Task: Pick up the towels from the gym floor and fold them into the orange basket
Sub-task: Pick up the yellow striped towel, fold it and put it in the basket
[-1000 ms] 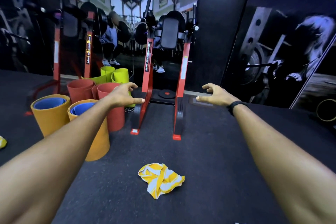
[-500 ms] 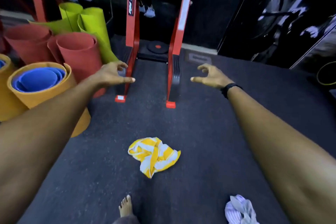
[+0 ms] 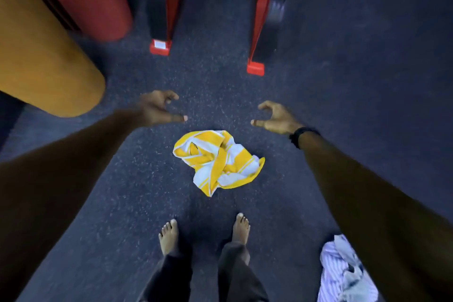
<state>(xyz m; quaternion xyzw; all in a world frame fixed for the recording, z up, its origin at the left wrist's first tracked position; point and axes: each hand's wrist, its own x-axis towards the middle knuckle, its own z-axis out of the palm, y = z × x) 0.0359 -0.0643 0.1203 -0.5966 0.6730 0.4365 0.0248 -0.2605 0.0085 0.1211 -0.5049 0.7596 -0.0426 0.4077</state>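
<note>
Orange-yellow rolled mat (image 3: 41,51) at far left, upright on the dark speckled rubber floor (image 3: 343,86), blurred. Dark red rolled mat (image 3: 93,0) just behind and to its right, also upright. Further right, two red machine legs with black trim: left leg (image 3: 160,45) and right leg (image 3: 256,68), both planted on the floor, well apart from each other.

Left hand (image 3: 157,110) extended over the floor, fingers loosely curled, thumb out, grasping nothing. Yellow-and-white striped towel (image 3: 217,159) crumpled on the floor at centre, nearer the body than both hands and lying between them; untouched by either. Right hand (image 3: 274,117) likewise extended, fingers curved and spread, grasping nothing; black wristband (image 3: 302,136) on the wrist.

Two bare feet below the towel: left foot (image 3: 169,235), right foot (image 3: 241,228), dark trouser legs above each. Lavender-and-white striped towel (image 3: 343,274) heaped on the floor at lower right, partly hidden by the right forearm. Orange basket not seen in this view.
</note>
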